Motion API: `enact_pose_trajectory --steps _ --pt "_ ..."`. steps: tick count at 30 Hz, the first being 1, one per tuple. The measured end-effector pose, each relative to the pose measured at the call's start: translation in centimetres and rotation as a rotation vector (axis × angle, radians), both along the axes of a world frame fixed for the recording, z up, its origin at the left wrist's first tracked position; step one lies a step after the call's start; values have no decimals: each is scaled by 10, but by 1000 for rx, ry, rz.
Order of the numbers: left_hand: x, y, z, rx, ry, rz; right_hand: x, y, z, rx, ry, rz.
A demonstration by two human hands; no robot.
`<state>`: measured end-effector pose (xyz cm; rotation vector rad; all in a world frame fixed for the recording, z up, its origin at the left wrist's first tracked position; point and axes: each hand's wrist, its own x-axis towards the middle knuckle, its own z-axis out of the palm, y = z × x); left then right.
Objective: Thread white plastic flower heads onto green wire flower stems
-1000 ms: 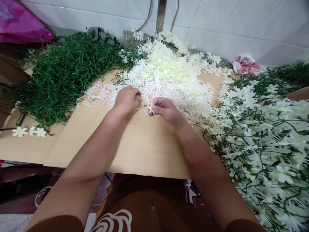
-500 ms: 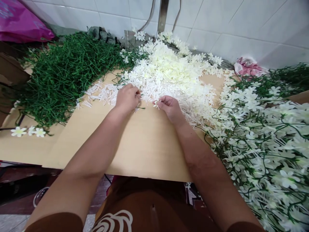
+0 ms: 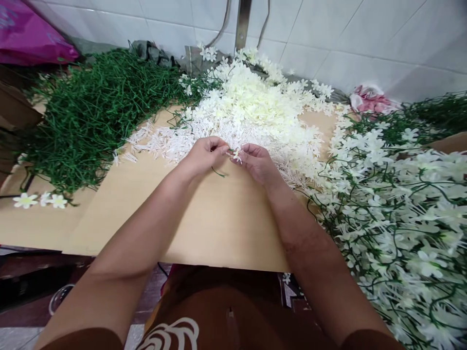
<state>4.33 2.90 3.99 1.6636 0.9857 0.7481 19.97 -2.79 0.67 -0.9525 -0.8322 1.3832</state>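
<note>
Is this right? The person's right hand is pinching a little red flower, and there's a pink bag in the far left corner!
Almost! The little flower is white, not red, as the head view shows. The person's right hand is pinching it, and there is a pink bag in the far left corner.

Lit fairly brightly across the surface (image 3: 226, 218), dim beneath it; shadowed softly beside the forearms (image 3: 153, 214), washed out on the white flowers (image 3: 255, 102) (almost glowing), stretched and slightly soft toward the edges.
</note>
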Motion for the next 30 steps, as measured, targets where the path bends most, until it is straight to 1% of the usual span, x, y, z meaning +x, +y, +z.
enact_pose_trajectory --steps 5,12,16,20,26,30 --pt "6 -4 -10 -109 -68 -53 3 0 -1 -35 94 48" --pt "2 0 -14 -139 -73 -89 5 1 -2 -12 129 73" --pt "1 2 -16 -105 -56 -124 2 1 -2 -14 114 61" --pt "1 0 -17 -100 -74 -119 1 1 -4 2 74 31" --pt "4 -4 -15 -188 -140 -95 -1 0 -4 22 -9 -8" --pt "6 -2 -14 -217 -138 -91 -2 0 -6 17 -63 -8"
